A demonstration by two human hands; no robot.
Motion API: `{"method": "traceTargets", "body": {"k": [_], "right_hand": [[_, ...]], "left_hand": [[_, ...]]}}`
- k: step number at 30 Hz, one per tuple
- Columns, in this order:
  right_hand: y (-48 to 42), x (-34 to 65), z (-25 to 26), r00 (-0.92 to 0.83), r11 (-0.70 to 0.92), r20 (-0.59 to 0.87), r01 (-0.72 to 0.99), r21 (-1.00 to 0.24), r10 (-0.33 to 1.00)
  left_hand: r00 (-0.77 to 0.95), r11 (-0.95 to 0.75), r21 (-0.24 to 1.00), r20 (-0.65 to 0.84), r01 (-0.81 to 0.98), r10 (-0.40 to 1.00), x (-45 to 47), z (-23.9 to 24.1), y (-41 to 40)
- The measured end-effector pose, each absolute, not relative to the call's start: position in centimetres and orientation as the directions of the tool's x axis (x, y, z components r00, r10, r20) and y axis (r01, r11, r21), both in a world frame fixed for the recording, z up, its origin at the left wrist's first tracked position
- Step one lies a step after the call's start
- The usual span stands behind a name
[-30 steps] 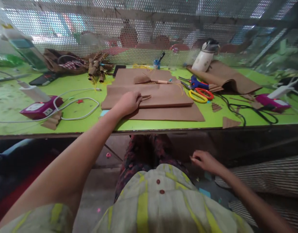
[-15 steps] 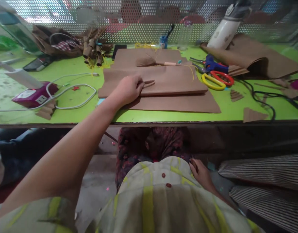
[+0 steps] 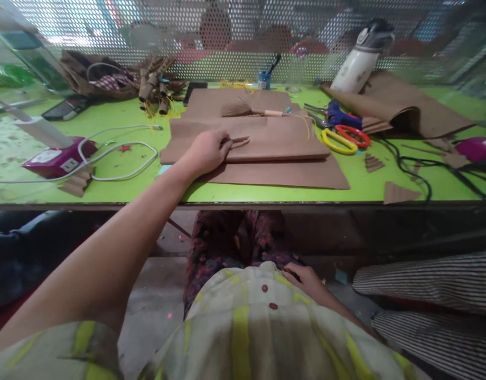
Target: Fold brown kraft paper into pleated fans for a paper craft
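My left hand (image 3: 213, 150) rests on a folded brown paper sheet (image 3: 282, 140) on the table. Its fingers are closed on a thin brown strip (image 3: 240, 140), whose two narrow ends point right; the rest of it is hidden in the hand. Just behind lies a small brush-like bundle (image 3: 237, 107) of brown fibres with a pale wrapped handle (image 3: 273, 113). Another flat brown sheet (image 3: 290, 174) shows under the folded one. Down at my lap, beside the shirt, my right hand (image 3: 308, 279) rests with its fingers loosely apart, holding nothing that I can see.
Scissors with yellow and red handles (image 3: 340, 141) lie right of the paper. A white bottle (image 3: 354, 68) leans near a curled brown sheet (image 3: 417, 105). Left are a purple power block (image 3: 56, 158), a white cable (image 3: 126, 178) and rolled brown tubes (image 3: 151, 87). Perforated metal (image 3: 251, 47) stands behind.
My right hand has shifted left along my lap, closer to the shirt buttons. The left hand stays on the paper with the strip. The view has tilted and turned slightly.
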State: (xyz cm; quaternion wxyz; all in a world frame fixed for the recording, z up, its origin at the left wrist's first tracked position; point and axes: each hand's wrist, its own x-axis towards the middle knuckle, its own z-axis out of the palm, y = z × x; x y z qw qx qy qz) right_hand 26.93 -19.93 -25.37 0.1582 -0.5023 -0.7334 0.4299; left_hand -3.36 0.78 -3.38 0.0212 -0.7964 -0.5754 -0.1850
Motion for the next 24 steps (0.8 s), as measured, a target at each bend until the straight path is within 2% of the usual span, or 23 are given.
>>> {"method": "traceTargets", "body": {"k": [6, 10, 14, 19, 24], "right_hand": [[-21.1, 27.2, -25.7, -0.346, -0.025, -0.256, 0.552, -0.834, 0.903], [-21.6, 27.8, -26.2, -0.282, -0.164, -0.324, 0.472, -0.866, 0.903], [-22.1, 28.3, -26.9, -0.287, -0.255, -0.375, 0.379, -0.89, 0.882], [-22.9, 28.7, -27.3, -0.333, -0.314, -0.409, 0.304, -0.899, 0.849], [-21.5, 29.6, -25.7, -0.327, -0.282, -0.396, 0.344, -0.896, 0.858]], "left_hand": [[0.209, -0.281, 0.208, 0.31, 0.937, 0.927, -3.2, -3.2, 0.9], [0.189, -0.25, 0.18, 0.3, 0.952, 0.935, -3.1, -2.9, 1.1], [0.158, -0.212, 0.174, 0.282, 0.962, 0.946, -3.1, -2.7, 1.0], [0.133, -0.188, 0.177, 0.283, 0.966, 0.95, -3.1, -2.5, 0.9], [0.145, -0.196, 0.172, 0.266, 0.965, 0.953, -3.2, -2.4, 1.0]]}}
